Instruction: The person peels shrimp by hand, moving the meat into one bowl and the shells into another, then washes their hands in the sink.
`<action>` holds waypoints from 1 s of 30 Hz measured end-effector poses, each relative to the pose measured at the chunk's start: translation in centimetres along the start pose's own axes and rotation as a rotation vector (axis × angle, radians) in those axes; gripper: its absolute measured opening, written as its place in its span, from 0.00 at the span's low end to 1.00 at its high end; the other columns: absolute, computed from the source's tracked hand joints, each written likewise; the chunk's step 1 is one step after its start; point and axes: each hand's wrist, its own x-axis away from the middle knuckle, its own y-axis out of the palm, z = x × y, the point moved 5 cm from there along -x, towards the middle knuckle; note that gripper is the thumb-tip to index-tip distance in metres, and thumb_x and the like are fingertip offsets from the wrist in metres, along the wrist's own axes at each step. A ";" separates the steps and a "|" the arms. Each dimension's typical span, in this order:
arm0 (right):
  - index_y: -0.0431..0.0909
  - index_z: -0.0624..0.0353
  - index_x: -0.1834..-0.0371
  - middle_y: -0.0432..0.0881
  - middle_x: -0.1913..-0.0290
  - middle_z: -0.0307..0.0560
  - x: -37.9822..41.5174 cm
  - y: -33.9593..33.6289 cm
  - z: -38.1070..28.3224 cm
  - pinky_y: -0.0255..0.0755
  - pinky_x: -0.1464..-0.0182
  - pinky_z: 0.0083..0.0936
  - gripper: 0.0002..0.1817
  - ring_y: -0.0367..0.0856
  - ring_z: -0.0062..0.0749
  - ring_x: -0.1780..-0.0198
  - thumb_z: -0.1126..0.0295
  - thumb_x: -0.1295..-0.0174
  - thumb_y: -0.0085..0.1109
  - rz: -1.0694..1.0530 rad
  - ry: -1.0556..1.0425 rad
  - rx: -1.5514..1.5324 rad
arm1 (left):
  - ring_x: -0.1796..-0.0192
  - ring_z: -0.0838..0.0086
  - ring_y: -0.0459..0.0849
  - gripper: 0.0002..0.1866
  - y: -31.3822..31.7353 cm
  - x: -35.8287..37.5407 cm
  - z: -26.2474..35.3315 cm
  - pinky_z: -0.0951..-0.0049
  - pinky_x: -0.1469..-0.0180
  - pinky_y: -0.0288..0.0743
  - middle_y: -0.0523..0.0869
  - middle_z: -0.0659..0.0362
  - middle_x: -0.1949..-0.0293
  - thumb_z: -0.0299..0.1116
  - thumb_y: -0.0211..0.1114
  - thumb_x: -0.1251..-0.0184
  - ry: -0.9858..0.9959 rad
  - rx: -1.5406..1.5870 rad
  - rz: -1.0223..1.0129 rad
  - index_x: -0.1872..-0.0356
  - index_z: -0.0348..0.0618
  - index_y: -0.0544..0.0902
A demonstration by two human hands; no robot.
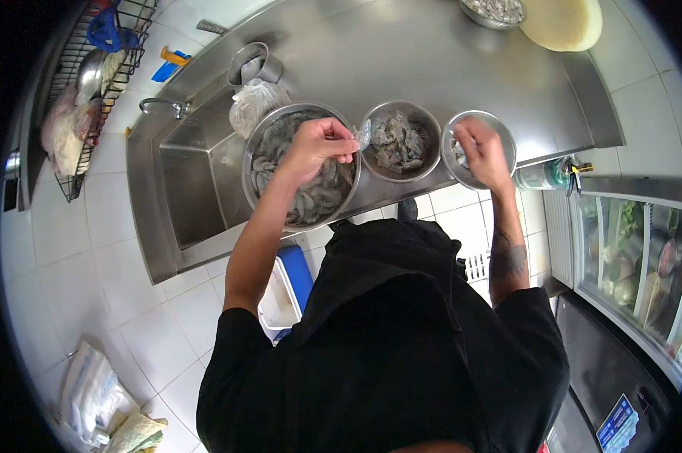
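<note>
My left hand point(322, 149) is over the right side of a large steel bowl point(248, 177) of raw grey shrimp point(311, 198). Pinched at its fingertips is a translucent shrimp shell point(364, 134), overlapping the near gap toward the middle bowl. That middle steel bowl point(436, 124) holds a heap of shrimp shells point(398, 145). Above the right-hand steel bowl point(512, 140) is my right hand point(481, 151), its fingers drawn together and slightly blurred. Pale pieces point(459, 153) show in that bowl beside the fingers; what the hand grips, if anything, is hidden.
A sink basin point(197, 189) with a tap point(163, 106) lies to the left. Behind the shrimp bowl stand a plastic bag point(256, 106) and a steel pot point(271, 69). A bowl of pale pieces point(495, 10) sits at the far right. A glass-door fridge point(643, 264) is at right.
</note>
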 end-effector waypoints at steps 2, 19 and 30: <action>0.81 0.65 0.54 0.83 0.64 0.58 -0.5 2.2 0.5 0.75 0.60 0.38 0.14 0.80 0.56 0.64 0.64 0.29 0.57 -0.008 -0.234 0.068 | 0.71 0.78 0.83 0.07 0.4 -0.3 -0.4 0.78 0.66 0.78 0.85 0.58 0.69 0.23 0.73 0.41 0.068 -0.106 -0.010 0.67 0.35 0.82; 0.82 0.62 0.70 0.78 0.78 0.33 -0.9 9.3 -2.0 0.65 0.74 0.13 0.04 0.72 0.12 0.77 0.79 0.38 0.58 0.021 0.168 -0.602 | 0.70 0.78 0.85 0.07 4.1 -0.3 0.3 0.77 0.67 0.80 0.84 0.58 0.72 0.21 0.71 0.39 0.117 0.002 -0.010 0.64 0.34 0.79; 0.83 0.65 0.65 0.81 0.73 0.43 -2.0 7.2 -2.4 0.71 0.69 0.23 0.04 0.78 0.21 0.71 0.78 0.42 0.60 0.167 -0.090 -0.271 | 0.71 0.78 0.79 0.07 3.8 0.5 -0.7 0.79 0.67 0.72 0.80 0.63 0.72 0.24 0.69 0.38 -0.173 0.329 -0.158 0.64 0.41 0.79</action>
